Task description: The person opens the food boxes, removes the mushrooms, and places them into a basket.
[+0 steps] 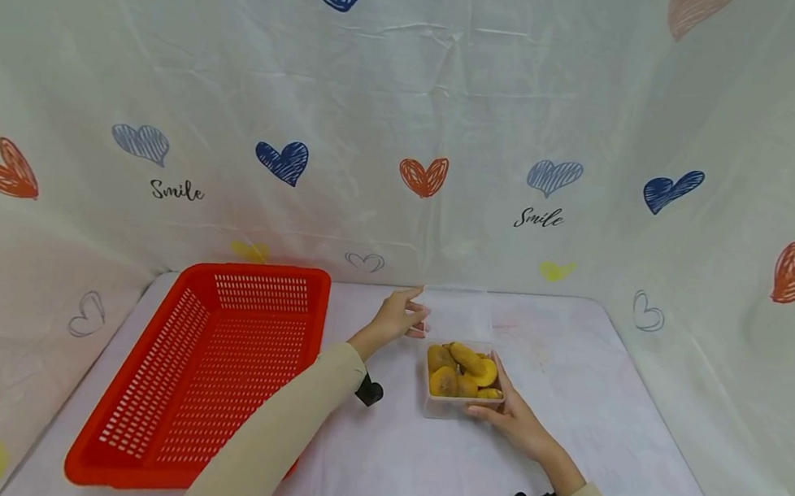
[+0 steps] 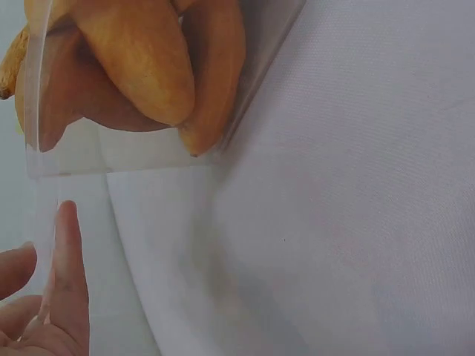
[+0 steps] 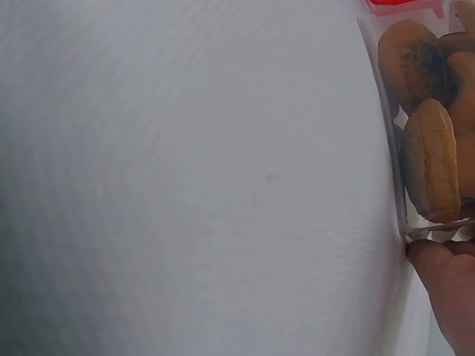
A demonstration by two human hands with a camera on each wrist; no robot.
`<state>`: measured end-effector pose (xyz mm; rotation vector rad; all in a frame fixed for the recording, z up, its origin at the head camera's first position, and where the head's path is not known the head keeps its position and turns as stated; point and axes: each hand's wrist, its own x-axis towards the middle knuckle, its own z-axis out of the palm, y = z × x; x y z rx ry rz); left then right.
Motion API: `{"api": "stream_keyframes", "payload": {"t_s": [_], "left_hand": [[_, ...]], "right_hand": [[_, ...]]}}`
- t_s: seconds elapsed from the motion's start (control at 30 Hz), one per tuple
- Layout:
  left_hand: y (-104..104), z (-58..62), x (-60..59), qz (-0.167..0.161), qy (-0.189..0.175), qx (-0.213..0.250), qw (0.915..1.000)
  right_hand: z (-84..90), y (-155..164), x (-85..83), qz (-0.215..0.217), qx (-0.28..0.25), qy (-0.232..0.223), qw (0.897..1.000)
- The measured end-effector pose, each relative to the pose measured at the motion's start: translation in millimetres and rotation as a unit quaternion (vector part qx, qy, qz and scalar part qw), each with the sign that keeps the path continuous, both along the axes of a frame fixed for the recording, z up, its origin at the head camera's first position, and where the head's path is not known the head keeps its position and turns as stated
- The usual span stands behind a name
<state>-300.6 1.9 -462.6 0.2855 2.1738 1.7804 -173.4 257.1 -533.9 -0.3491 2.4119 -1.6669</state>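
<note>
A clear plastic box [image 1: 449, 408] stands on the table, filled with several yellow-orange, rounded and curved food pieces [image 1: 464, 357]. My right hand [image 1: 516, 419] holds the box at its right end, thumb at the front corner and fingers along the far side. In the right wrist view, the thumb [image 3: 438, 271] presses the box's lower corner. Beyond the box's left side, my left hand [image 1: 395, 319] pinches a thin see-through lid [image 1: 460, 308], which shows only faintly. The left wrist view has the left fingers [image 2: 70, 274] just below the box wall [image 2: 148, 152].
To the left lies a large red perforated plastic basket [image 1: 236, 369], partly covered by my left sleeve [image 1: 282, 423]. A white cloth covers the table [image 1: 379, 475]. Behind it hangs a pale curtain [image 1: 354, 112] printed with hearts.
</note>
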Motion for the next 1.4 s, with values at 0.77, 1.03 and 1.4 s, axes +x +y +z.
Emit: {"api": "stream_keyframes", "payload": {"t_s": [0.77,1.03,1.4], "left_hand": [[0,1.3,-1.8,0.025,-0.017,-0.046,0.9985],[-1,15.6,-0.4,0.035,0.115,-0.116,0.9861],[5,34.5,8.8,-0.171,0.196,-0.105,0.9600]], "right_hand": [[-2.8,1,-0.6,0.005,0.009,-0.001,1.000],[-1.8,2,-0.9,0.011,-0.003,-0.002,1.000],[-2.0,3,-2.6,0.019,-0.017,0.001,1.000]]}}
